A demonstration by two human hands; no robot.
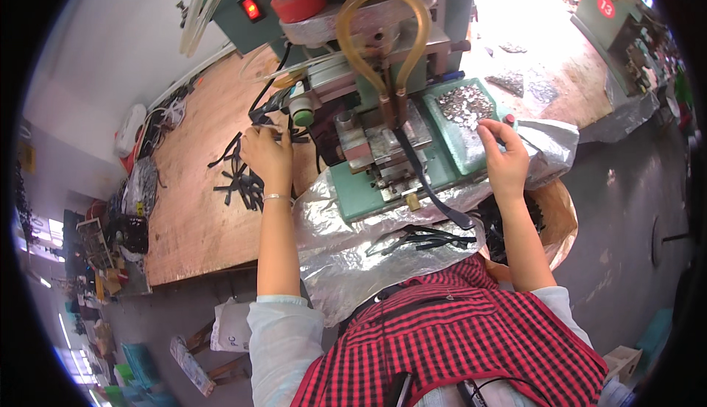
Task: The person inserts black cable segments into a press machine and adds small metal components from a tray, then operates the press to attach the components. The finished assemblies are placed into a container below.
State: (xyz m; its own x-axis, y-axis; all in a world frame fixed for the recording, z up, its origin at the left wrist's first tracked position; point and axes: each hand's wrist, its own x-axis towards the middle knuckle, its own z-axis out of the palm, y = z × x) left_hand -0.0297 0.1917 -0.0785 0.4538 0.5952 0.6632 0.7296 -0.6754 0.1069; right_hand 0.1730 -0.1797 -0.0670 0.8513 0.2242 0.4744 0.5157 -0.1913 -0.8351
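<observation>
A black eyeglass temple (434,186) lies clamped in the fixture (387,142) of a green bench press, its curved end pointing toward me. My left hand (266,160) reaches over a pile of black temples (243,182) on the wooden table, fingers curled down beside a green push button (303,117); what they hold is hidden. My right hand (507,160) is at the near right edge of a pale green tray (451,138) with small shiny metal pieces (467,105). Its thumb and forefinger are pinched together, and anything between them is too small to make out.
A looped yellowish tube (346,27) hangs in front of the press. More black temples (434,239) rest on silver foil (331,260) near my lap. Below my right forearm stands a brown-rimmed container (563,223) of dark pieces. Another green machine (611,20) stands far right.
</observation>
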